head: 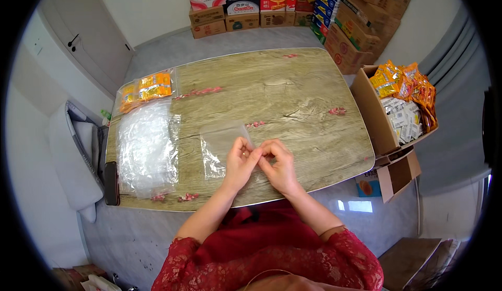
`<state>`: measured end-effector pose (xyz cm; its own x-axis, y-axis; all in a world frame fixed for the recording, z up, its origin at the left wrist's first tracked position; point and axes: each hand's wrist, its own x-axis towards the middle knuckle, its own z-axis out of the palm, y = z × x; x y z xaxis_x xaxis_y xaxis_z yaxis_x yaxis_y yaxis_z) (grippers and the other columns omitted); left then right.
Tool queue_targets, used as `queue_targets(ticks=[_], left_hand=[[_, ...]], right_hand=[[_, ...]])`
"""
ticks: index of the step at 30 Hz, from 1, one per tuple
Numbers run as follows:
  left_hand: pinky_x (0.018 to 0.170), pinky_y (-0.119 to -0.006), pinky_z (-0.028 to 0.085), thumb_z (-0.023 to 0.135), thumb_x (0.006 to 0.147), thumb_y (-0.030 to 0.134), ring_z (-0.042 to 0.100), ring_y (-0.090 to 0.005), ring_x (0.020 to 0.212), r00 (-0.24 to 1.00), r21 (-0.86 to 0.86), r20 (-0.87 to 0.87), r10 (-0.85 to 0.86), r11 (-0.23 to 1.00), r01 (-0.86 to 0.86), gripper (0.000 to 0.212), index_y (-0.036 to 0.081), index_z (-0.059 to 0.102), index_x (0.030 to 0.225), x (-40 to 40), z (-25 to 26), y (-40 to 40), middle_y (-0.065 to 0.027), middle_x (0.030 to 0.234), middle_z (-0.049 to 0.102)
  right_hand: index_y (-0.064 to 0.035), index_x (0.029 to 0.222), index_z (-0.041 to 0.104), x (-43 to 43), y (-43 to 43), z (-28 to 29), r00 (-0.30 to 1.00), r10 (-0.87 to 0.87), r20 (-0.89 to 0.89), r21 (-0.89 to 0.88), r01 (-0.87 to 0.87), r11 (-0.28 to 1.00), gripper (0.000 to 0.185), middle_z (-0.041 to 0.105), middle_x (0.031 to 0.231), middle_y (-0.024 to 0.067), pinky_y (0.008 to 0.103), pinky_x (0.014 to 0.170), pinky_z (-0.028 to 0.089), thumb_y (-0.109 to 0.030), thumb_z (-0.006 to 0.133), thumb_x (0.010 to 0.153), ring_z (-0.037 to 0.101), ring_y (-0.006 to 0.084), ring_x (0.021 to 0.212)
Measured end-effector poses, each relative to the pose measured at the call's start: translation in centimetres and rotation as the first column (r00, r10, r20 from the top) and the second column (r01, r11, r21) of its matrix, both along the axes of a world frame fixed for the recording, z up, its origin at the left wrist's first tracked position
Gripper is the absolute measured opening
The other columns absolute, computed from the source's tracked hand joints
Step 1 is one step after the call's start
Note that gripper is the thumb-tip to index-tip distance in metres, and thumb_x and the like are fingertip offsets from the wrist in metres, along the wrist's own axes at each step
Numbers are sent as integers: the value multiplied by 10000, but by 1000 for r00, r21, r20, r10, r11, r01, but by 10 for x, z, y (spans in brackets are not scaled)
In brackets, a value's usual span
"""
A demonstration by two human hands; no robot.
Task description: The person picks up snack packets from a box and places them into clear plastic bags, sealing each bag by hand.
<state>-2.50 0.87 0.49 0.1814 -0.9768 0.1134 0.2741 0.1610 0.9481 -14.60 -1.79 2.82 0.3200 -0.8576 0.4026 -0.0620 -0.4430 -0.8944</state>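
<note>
A clear plastic bag point(215, 146) lies flat on the wood-patterned table point(298, 83) before me. My left hand point(241, 163) pinches its right edge between thumb and fingers. Touching it fingertip to fingertip, my right hand point(280, 163) grips the same edge. A thick stack of clear plastic bags point(147, 150) rests to the left. Behind that stack are filled clear bags with orange packets point(155, 86) inside.
A phone point(111, 183) lies at the table's left edge. Beyond the right edge stands an open cardboard box point(374, 122) holding orange packets point(410, 81) and white sachets point(404, 120). Stacked cartons point(243, 9) line the far wall. A grey padded item point(74, 154) stands left of the table.
</note>
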Motion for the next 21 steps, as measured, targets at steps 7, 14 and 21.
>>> queue_targets(ticks=[7, 14, 21], left_hand=[[567, -170, 355, 525, 895, 121, 427, -14, 628, 992, -37, 119, 36, 999, -32, 104, 61, 457, 844, 4, -13, -5, 35, 706, 465], [603, -169, 417, 539, 887, 120, 506, -31, 668, 999, 7, -6, -46, 999, 46, 121, 56, 447, 843, -4, -11, -7, 20, 701, 500], [591, -182, 381, 594, 867, 179, 453, -32, 662, 973, 107, 189, -133, 988, 114, 186, 82, 444, 813, 0, -10, -22, 24, 730, 506]], right_hand=[[26, 843, 541, -9, -8, -14, 999, 48, 17, 213, -51, 976, 91, 551, 829, 93, 264, 664, 494, 39, 591, 769, 597, 169, 741], [28, 834, 545, -15, -9, -19, 992, 65, 108, 265, -92, 960, 55, 556, 804, 89, 247, 634, 485, 25, 579, 791, 591, 146, 699], [28, 826, 538, -20, -10, -17, 1000, 12, 5, 196, -13, 981, 49, 562, 799, 72, 254, 597, 467, 3, 576, 807, 560, 125, 671]])
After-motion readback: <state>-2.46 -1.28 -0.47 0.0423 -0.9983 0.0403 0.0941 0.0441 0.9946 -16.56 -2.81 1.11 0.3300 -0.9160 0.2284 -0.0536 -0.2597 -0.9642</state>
